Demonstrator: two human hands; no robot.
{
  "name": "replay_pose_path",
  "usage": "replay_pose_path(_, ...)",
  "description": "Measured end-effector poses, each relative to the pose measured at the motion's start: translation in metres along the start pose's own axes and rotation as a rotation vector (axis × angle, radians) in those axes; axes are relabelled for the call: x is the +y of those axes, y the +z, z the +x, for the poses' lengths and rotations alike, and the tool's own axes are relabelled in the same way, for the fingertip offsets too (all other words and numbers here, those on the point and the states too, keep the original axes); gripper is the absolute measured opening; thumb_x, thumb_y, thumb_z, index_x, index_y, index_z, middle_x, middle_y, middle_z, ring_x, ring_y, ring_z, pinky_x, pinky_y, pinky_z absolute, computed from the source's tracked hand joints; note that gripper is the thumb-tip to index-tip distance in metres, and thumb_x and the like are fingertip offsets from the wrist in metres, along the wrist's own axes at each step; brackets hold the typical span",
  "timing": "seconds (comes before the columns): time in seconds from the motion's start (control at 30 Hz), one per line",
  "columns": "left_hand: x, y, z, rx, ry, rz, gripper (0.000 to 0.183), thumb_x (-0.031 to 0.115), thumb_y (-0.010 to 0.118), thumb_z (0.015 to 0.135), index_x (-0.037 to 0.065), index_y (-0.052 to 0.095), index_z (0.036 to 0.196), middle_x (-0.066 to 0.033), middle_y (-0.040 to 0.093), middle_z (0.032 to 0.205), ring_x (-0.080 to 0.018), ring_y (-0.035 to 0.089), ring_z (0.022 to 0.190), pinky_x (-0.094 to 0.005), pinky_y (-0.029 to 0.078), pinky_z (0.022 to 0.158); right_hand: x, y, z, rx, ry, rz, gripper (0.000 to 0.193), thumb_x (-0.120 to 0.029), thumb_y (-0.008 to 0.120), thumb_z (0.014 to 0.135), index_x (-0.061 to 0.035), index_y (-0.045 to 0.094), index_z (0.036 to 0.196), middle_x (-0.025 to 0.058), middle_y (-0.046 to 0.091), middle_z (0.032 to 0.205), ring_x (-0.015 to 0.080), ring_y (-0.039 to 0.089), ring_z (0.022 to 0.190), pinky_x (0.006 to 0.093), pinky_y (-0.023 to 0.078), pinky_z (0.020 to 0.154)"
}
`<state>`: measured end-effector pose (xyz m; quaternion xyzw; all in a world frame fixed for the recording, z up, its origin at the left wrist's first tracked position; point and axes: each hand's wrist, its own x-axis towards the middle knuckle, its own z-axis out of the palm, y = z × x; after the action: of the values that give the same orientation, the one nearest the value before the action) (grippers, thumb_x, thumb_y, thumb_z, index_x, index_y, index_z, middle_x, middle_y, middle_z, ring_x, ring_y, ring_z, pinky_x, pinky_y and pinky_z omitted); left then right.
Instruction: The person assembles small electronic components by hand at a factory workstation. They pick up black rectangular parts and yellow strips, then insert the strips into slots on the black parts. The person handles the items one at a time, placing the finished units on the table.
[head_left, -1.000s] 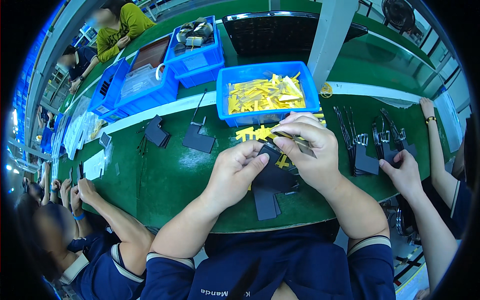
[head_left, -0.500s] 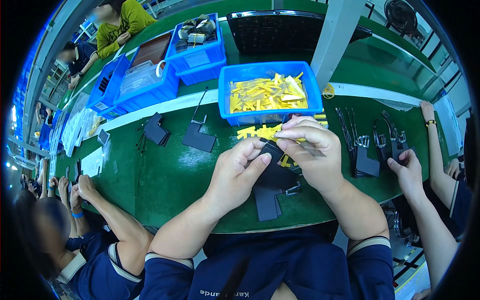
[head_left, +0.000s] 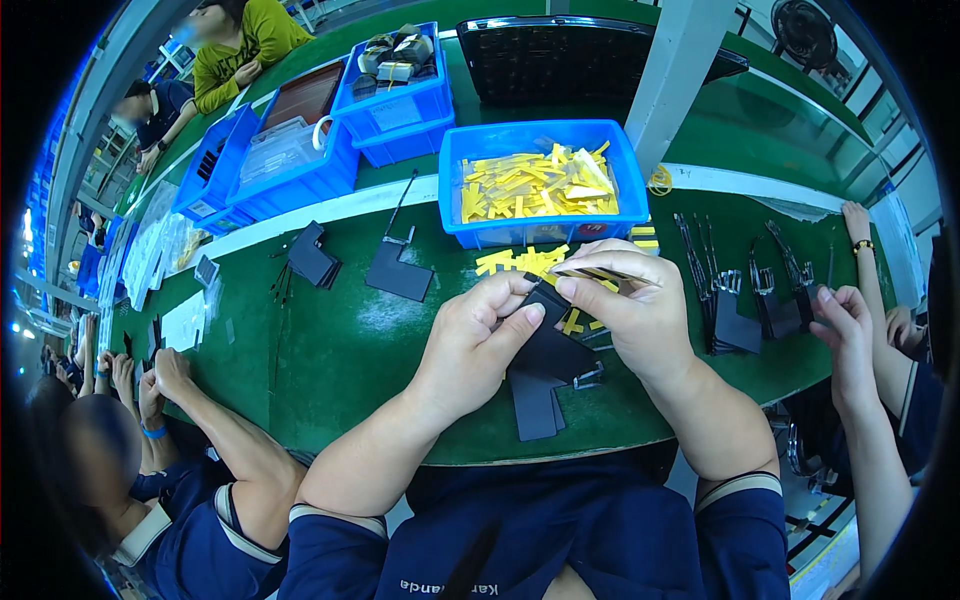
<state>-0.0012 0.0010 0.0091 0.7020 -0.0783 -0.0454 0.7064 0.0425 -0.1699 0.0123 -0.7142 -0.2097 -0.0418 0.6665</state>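
Note:
My left hand [head_left: 475, 340] is closed on a flat black plate-like part [head_left: 550, 340], thumb on top near its upper end. My right hand [head_left: 640, 300] meets it at that end, thumb and fingers closed around a thin pointed tool [head_left: 612, 274] that looks like tweezers. Its tip lies close to the part's top edge. Below my hands, more flat black pieces [head_left: 535, 408] lie on the green table, one with a small metal bracket [head_left: 588, 377]. Loose yellow strips [head_left: 515, 260] lie just beyond my hands, partly hidden by them.
A blue bin [head_left: 545, 232] of yellow strips stands ahead, beside a grey post [head_left: 668, 90]. L-shaped black parts [head_left: 398, 275] lie left, cabled black parts [head_left: 738, 325] right. Blue crates [head_left: 300, 180] stand back left. Co-workers sit on both sides; one hand [head_left: 845, 320] is near the right-hand parts.
The tool in my right hand has swung up and now lies across my fingers. My left hand keeps the black part in place. The right co-worker's hand has lifted off the black parts.

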Motion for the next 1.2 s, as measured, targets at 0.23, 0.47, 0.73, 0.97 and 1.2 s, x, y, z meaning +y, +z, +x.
replay_pose_path(0.23, -0.005, -0.003, 0.001, -0.014, 0.009, 0.027, 0.011, 0.004, 0.054, 0.091, -0.003, 0.054, 0.099, -0.0027, 0.064, 0.083, -0.0040, 0.053, 0.073, -0.0206, 0.043, 0.065, -0.003, 0.002, -0.001, 0.008, 0.067, 0.068, 0.015, -0.003, 0.071, 0.074, 0.0025, 0.069, 0.087, 0.0093, 0.065, 0.081, 0.0141, 0.062, 0.073, 0.0247, 0.048, 0.067)
replay_pose_path(0.47, -0.005, -0.003, 0.001, 0.000, -0.019, -0.017, 0.010, 0.005, 0.055, 0.090, -0.002, 0.054, 0.097, -0.0014, 0.062, 0.078, -0.0034, 0.050, 0.070, -0.0204, 0.041, 0.062, -0.003, 0.002, 0.000, 0.000, -0.114, -0.140, 0.014, -0.001, 0.070, 0.073, 0.0029, 0.069, 0.087, 0.0108, 0.066, 0.079, 0.0163, 0.064, 0.070, 0.0262, 0.050, 0.065)
replay_pose_path(0.73, -0.007, -0.001, 0.000, 0.027, 0.057, 0.104, 0.011, 0.007, 0.057, 0.089, -0.001, 0.054, 0.097, -0.0043, 0.060, 0.075, -0.0071, 0.051, 0.066, -0.0236, 0.042, 0.060, 0.006, 0.009, 0.001, 0.067, -0.391, -0.363, 0.014, -0.002, 0.072, 0.069, 0.0000, 0.066, 0.081, 0.0105, 0.062, 0.073, 0.0235, 0.061, 0.068, 0.0322, 0.047, 0.066)
replay_pose_path(0.97, 0.002, -0.002, -0.003, 0.040, 0.106, 0.363, 0.011, 0.005, 0.053, 0.091, -0.002, 0.054, 0.100, 0.0008, 0.062, 0.079, -0.0014, 0.050, 0.072, -0.0185, 0.041, 0.063, 0.008, 0.007, 0.004, -0.039, -0.344, -0.314, 0.019, -0.001, 0.072, 0.068, 0.0009, 0.064, 0.085, 0.0113, 0.064, 0.077, 0.0249, 0.060, 0.070, 0.0337, 0.047, 0.068)
replay_pose_path(1.2, 0.002, -0.002, -0.001, 0.118, 0.152, 0.253, 0.012, 0.007, 0.057, 0.088, -0.001, 0.057, 0.097, -0.0077, 0.062, 0.073, -0.0118, 0.056, 0.062, -0.0259, 0.044, 0.058, 0.003, 0.002, 0.005, -0.075, -0.271, -0.223, 0.017, -0.001, 0.070, 0.071, 0.0016, 0.065, 0.087, 0.0128, 0.065, 0.079, 0.0253, 0.062, 0.072, 0.0340, 0.048, 0.073)
